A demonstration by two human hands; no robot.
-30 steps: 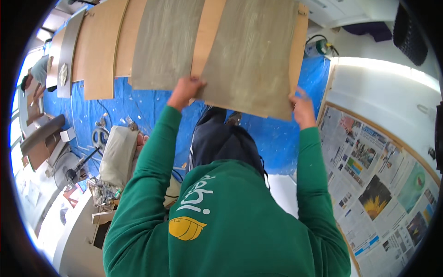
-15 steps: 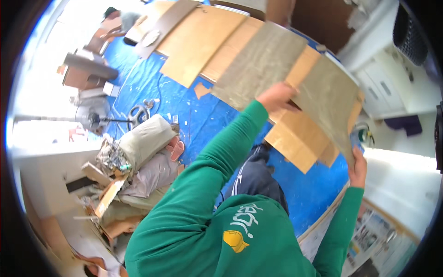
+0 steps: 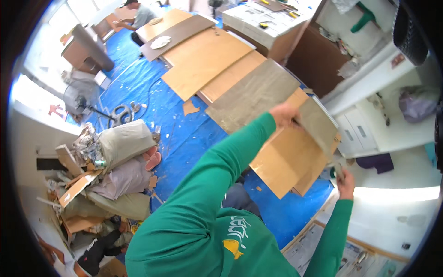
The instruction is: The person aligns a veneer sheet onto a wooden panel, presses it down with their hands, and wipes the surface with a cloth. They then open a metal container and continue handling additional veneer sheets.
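A grey-brown flat sheet (image 3: 319,121) is held up by its near edge between my two hands. My left hand (image 3: 285,115) is closed on the left end of that edge. At the other end, lower and to the right, my right hand (image 3: 345,183) grips the corner, fingers wrapped round it. The sheet tilts, so its surface shows only in part. Beneath and nearer to me lie tan boards (image 3: 288,159). A second grey-brown sheet (image 3: 253,94) lies flat just left of my left hand.
More wooden boards (image 3: 207,51) run to the back left over a blue tarp (image 3: 177,152). A heap of wrapped bundles (image 3: 127,143) and scraps stands at left, beside a fan (image 3: 80,101). A person (image 3: 144,21) crouches far left; another person's dark sleeve (image 3: 99,251) shows lower left. White drawers (image 3: 355,134) stand at right.
The held sheet's near edge has tilted up, showing more of the tan boards below. My right hand has come lower and slightly left in view. The view has shifted, showing a worktable at the back.
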